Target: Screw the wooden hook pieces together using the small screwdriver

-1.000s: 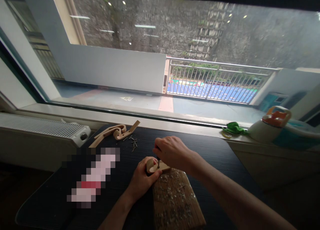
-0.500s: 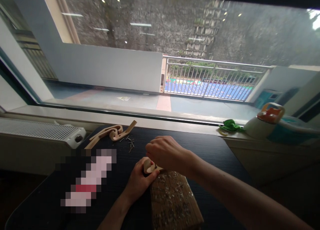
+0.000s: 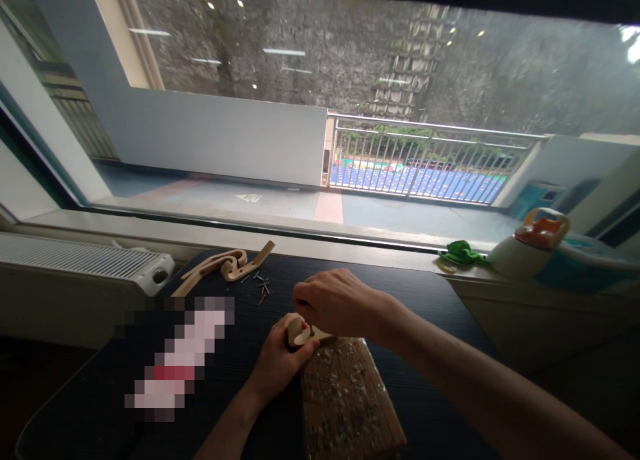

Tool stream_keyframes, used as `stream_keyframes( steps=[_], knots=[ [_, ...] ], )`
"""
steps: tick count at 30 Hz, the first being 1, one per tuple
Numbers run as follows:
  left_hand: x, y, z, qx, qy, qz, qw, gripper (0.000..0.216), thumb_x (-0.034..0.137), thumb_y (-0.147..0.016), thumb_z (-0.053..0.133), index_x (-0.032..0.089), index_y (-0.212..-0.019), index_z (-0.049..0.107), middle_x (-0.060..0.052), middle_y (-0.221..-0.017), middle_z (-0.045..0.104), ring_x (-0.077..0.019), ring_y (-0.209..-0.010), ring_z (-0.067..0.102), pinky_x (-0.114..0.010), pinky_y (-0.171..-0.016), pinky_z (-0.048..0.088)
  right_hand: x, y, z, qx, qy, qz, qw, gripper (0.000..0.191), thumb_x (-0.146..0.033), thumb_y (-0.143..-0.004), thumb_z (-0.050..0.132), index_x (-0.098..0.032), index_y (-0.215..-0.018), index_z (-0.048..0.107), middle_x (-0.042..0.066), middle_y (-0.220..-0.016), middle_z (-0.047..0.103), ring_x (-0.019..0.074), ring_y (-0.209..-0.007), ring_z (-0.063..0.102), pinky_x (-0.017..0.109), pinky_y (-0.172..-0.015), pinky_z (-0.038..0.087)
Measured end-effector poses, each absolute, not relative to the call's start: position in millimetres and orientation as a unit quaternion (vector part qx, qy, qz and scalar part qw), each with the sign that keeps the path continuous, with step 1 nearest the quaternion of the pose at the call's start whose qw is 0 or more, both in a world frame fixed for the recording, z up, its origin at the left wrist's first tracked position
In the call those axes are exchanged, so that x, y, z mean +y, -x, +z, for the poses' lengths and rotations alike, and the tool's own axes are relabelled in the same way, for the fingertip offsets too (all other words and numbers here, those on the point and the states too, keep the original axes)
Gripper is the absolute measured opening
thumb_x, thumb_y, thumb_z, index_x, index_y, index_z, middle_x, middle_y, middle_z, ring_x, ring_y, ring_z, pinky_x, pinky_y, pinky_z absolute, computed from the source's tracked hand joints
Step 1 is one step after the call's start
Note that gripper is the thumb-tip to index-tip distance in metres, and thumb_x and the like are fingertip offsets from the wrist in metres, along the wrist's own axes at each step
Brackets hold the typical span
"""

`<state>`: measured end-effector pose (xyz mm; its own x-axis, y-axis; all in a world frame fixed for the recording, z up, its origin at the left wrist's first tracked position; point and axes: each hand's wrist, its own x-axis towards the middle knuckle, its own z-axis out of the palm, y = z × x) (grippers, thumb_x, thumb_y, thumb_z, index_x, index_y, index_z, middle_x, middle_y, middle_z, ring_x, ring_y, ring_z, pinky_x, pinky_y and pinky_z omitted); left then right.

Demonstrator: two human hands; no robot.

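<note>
Lying just below the centre of the frame, the curved wooden piece (image 3: pixel 302 339) meets the upper end of the wooden block (image 3: pixel 350 400), its long axis running roughly left to right, curl at the left, flat arm passing beneath the right hand (image 3: pixel 340 303). The left hand (image 3: pixel 285 350) is nearer, pinching the curled end with its thumb on the near side. The right hand is above, curled into a fist around a thin tool (image 3: pixel 312 329) whose handle is hidden; the shaft points down, nearly upright, at the wood beside the curl. Loose screws (image 3: pixel 263 289) lie on the counter (image 3: pixel 235 373), up and left of both hands.
</note>
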<state>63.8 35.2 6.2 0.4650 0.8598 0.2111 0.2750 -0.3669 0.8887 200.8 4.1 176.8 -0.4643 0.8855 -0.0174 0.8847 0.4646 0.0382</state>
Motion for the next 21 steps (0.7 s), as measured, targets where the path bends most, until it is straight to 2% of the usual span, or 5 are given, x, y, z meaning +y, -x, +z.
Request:
stream_keyframes(
  steps=[5, 13, 18, 21],
  knots=[
    [36, -64, 4, 0.383, -0.751, 0.347, 0.412, 0.024, 0.034, -0.073, 0.063, 0.019, -0.092, 0.057, -0.003, -0.088, 0.066, -0.0204, -0.084, 0.062, -0.032, -0.079, 0.049, 9, -201, 166, 0.848, -0.53, 0.001, -0.01, 0.02, -0.023, -0.09, 0.043, -0.015, -0.085, 0.06, 0.005, -0.08, 0.068, 0.0139, -0.072, 0.062, 0.026, -0.056, 0.031],
    [36, -64, 4, 0.379, -0.756, 0.342, 0.41, 0.023, 0.032, -0.073, 0.063, 0.018, -0.09, 0.055, -0.004, -0.089, 0.065, -0.021, -0.087, 0.061, -0.033, -0.081, 0.048, 9, -195, 144, 0.759, -0.648, 0.015, -0.064, 0.022, -0.03, -0.092, 0.042, -0.015, -0.09, 0.058, 0.005, -0.073, 0.068, 0.0163, -0.066, 0.063, 0.026, -0.054, 0.03],
    [35, -64, 7, 0.392, -0.749, 0.342, 0.411, 0.025, 0.034, -0.073, 0.063, 0.017, -0.09, 0.057, -0.005, -0.088, 0.066, -0.0227, -0.087, 0.062, -0.033, -0.078, 0.05, 5, -193, 160, 0.805, -0.591, 0.016, -0.036, 0.025, -0.034, -0.089, 0.047, -0.017, -0.08, 0.062, 0.004, -0.076, 0.068, 0.0156, -0.068, 0.062, 0.026, -0.054, 0.029],
    [34, -64, 8, 0.396, -0.746, 0.343, 0.412, 0.024, 0.034, -0.072, 0.064, 0.017, -0.088, 0.058, -0.005, -0.088, 0.067, -0.0236, -0.087, 0.063, -0.033, -0.077, 0.05, 4, -195, 170, 0.844, -0.535, 0.015, -0.038, 0.021, -0.027, -0.088, 0.048, -0.017, -0.078, 0.064, 0.003, -0.079, 0.068, 0.0137, -0.071, 0.06, 0.025, -0.056, 0.029]
  ],
)
